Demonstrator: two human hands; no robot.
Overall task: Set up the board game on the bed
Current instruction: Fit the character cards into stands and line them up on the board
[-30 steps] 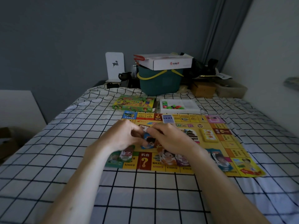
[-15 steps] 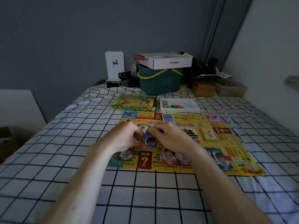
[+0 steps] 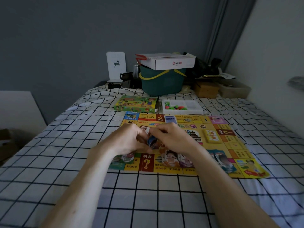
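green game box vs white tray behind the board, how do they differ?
The green game box is shut and covered in colourful cartoon print; the white tray is open-topped and plain. The tray holds small coloured pieces in its left part, whereas nothing of the box's contents shows. The box lies to the left, the tray to the right. Both rest flat on the checked bedsheet, just past the game board's far edge.

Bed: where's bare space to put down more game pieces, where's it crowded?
Free: checked sheet left of the game board, and the strip nearest the camera. Crowded: board's near edge with standing character pieces, and the head end with game box, parts tray, green basket.
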